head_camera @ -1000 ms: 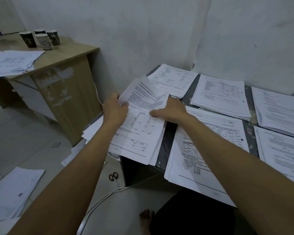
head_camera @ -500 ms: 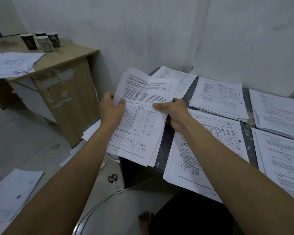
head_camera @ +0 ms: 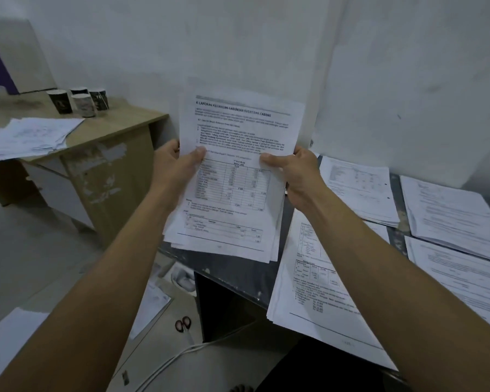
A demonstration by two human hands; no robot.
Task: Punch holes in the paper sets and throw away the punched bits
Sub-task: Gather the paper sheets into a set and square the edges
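Hands, left (head_camera: 173, 166) and right (head_camera: 298, 174), grip one paper set (head_camera: 232, 176) upright above the bench (head_camera: 232, 275) (four more stacks (head_camera: 359, 188) lie there), four cups (head_camera: 79, 101) behind.

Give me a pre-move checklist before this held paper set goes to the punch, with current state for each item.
1. Both hands on the set: left hand and right hand each grip a side edge of the paper set, thumbs on front. Ok.
2. Set lifted off the dark table: ok.
3. Sheets squared: lower edges fan out unevenly. Not ok.
4. Hole punch located: none in view. Cannot tell.
5. Landing spot: other stacks cover most of the table to the right. Not ok.
6. Bin for punched bits: none in view. Cannot tell.
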